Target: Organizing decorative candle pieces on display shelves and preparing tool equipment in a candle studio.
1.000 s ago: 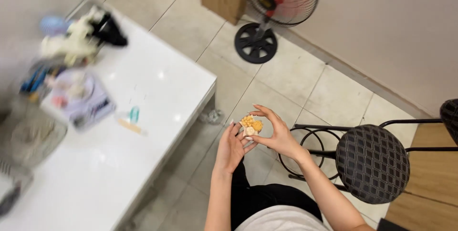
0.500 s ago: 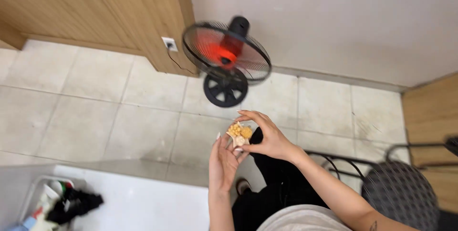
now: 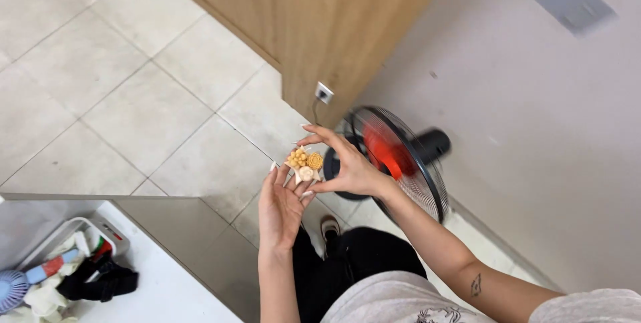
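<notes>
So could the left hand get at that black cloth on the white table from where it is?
Probably yes. The left hand is up by the small yellow piece it shares with the right hand, and the black cloth lies lower left on the white table, with nothing between them.
</notes>
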